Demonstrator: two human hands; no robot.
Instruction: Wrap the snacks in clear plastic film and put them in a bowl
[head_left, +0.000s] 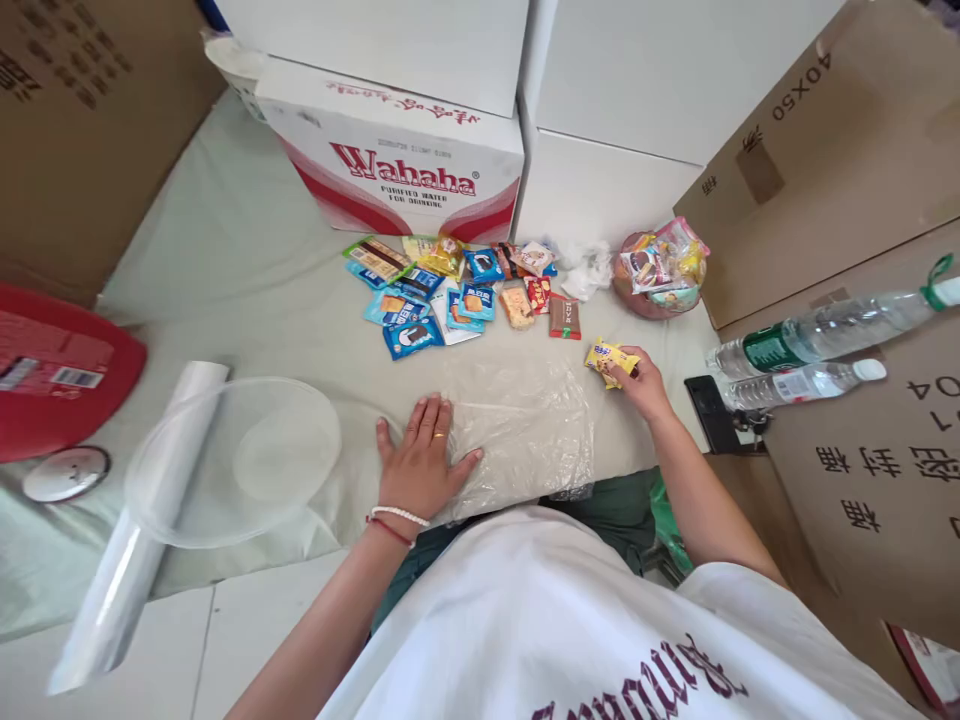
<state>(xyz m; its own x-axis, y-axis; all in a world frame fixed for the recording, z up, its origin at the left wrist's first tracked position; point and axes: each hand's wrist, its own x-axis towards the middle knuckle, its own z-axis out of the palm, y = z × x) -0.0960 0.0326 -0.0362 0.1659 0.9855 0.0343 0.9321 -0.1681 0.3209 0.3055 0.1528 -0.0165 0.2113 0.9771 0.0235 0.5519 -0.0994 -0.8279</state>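
My left hand [418,452] lies flat with fingers spread, on the left edge of a clear plastic sheet [525,425] spread over the cloth-covered table. Between the fingers of my right hand [640,378] is a yellow snack packet [609,362], held just above the table right of the sheet. Beyond the sheet lie several wrapped snacks: blue packets [414,338], a brown-red packet [565,317], a small red packet [538,293] and a clear-wrapped tan biscuit [517,308]. A round bowl [652,305] filled with packaged snacks stands farther right.
A Wahaha water carton [405,180] and white boxes [611,190] line the back. On the left are a clear plastic basin [300,480], a roll of film [112,590] and a red object [60,370]. Two bottles [810,385] and a dark phone [711,412] are at right.
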